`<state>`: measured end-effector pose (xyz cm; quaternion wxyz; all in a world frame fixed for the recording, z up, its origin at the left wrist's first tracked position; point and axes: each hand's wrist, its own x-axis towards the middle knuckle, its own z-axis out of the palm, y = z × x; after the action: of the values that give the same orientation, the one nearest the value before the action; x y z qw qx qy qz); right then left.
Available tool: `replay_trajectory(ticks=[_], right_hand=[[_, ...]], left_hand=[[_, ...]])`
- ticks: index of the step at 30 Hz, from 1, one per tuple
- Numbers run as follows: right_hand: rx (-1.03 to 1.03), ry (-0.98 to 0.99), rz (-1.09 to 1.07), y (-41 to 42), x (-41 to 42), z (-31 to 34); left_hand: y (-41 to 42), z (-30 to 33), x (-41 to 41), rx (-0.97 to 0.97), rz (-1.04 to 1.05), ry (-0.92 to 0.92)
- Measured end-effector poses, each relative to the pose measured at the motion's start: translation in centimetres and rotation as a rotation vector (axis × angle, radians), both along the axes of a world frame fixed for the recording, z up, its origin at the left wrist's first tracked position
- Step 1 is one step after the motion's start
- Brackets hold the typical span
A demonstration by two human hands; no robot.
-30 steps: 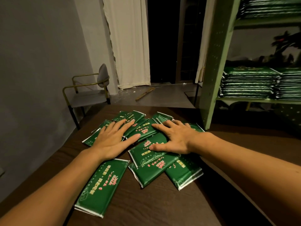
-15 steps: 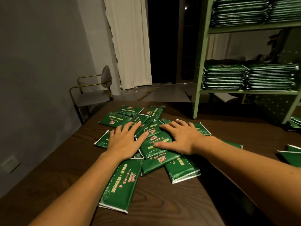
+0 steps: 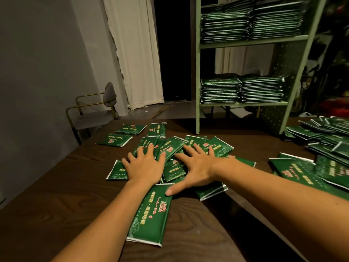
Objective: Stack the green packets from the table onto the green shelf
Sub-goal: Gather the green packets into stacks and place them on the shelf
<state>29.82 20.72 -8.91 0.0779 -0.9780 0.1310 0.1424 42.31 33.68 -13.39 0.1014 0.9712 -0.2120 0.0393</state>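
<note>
Green shelf [image 3: 197,72] is being filled already: packet stacks [image 3: 241,90] are being carried on two tiers. Loose green packets [image 3: 173,148] are being spread over the counter [image 3: 56,195]. Gathering is judged in hand; squaring into a pile is called for next. Left hand [image 3: 144,167] and right hand [image 3: 196,170] are being pressed flat, fingers splayed, gripping nothing.
</note>
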Motion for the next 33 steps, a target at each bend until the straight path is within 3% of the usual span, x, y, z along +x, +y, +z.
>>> replay_trajectory(ticks=[9,16,23,26,33], right_hand=[[0.000,-0.008,-0.061,-3.1,-4.1,0.6],[-0.034,-0.125,-0.195,-6.9,-7.5,-0.4],[0.118,-0.347,-0.127,-8.0,-10.0,-0.2],[0.165,-0.391,-0.100,-9.6,-11.4,0.0],[0.253,-0.632,-0.143,-12.3,-12.3,-0.3]], left_hand=[[-2.6,0.4,-5.0,-0.103,-0.030,0.070],[-4.3,0.7,-10.8,-0.255,-0.291,0.073],[-5.7,0.3,-13.7,-0.100,-0.418,-0.085],[-6.4,0.2,-13.4,-0.131,-0.452,-0.138],[-8.8,0.3,-11.5,-0.218,-0.444,-0.477]])
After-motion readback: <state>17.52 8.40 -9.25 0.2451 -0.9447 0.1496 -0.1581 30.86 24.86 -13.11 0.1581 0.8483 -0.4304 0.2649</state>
